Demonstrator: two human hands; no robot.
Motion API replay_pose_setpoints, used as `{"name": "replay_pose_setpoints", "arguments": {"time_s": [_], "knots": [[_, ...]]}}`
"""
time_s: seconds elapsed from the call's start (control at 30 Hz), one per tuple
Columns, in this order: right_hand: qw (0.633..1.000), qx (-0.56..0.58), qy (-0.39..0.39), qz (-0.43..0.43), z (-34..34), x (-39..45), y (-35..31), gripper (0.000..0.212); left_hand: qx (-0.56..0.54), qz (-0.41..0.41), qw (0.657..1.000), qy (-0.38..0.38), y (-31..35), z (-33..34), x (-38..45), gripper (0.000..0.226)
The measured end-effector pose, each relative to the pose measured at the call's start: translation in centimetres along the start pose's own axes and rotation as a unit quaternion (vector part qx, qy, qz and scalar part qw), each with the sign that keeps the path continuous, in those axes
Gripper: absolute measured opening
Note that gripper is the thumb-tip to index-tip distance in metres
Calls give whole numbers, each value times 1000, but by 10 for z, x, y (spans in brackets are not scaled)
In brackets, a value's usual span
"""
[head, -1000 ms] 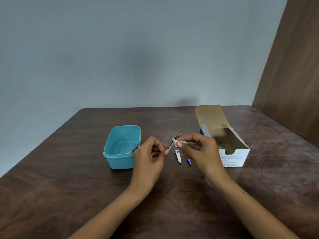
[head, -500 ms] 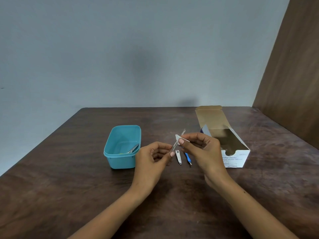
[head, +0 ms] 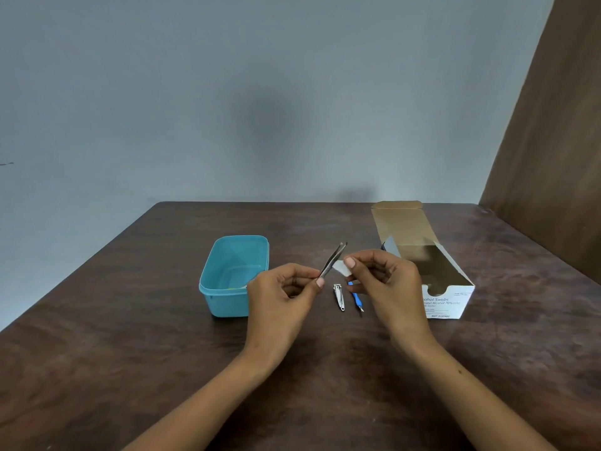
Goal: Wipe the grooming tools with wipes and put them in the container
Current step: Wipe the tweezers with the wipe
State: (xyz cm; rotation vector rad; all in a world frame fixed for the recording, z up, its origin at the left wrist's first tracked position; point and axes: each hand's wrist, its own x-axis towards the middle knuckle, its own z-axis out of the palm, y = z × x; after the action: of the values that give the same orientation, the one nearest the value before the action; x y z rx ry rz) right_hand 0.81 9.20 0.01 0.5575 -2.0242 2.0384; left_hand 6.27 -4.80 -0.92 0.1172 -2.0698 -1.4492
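Wiping the slim steel tweezers [head: 333, 260] above the dark wooden counter [head: 130, 353]

The left hand [head: 281, 296] pinches the tweezers' lower end; the right hand [head: 382, 281] pinches a small white wipe [head: 341, 267] against them. Best to pull the wipe along the tweezers to their tips. A small silver nail clipper [head: 339, 297] and a blue-handled cuticle tool [head: 356, 297] wait beneath; the turquoise plastic container [head: 232, 276] sits left.

The left hand [head: 282, 292] hides the container's [head: 227, 271] near right corner. The right hand [head: 387, 281] covers the blue tool's [head: 357, 299] upper end and part of the box's [head: 450, 299] lettering. The worktop's [head: 97, 369] near edge is cut off.
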Motion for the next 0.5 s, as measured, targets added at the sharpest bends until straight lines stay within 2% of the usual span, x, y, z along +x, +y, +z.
{"name": "replay_pose_setpoints", "arguments": {"time_s": [0.13,0.3,0.5], "knots": [[1000,10,-11,-5,-1,1,-1,7,19,24,1000,7,3,-1,-1,10],[999,0,-43,2,0,2,-3,25,23,27,999,7,2,-2,1,10],[1000,-1,-24,0,-1,3,1,8,36,41,998,10,1,-4,2,9]]}}
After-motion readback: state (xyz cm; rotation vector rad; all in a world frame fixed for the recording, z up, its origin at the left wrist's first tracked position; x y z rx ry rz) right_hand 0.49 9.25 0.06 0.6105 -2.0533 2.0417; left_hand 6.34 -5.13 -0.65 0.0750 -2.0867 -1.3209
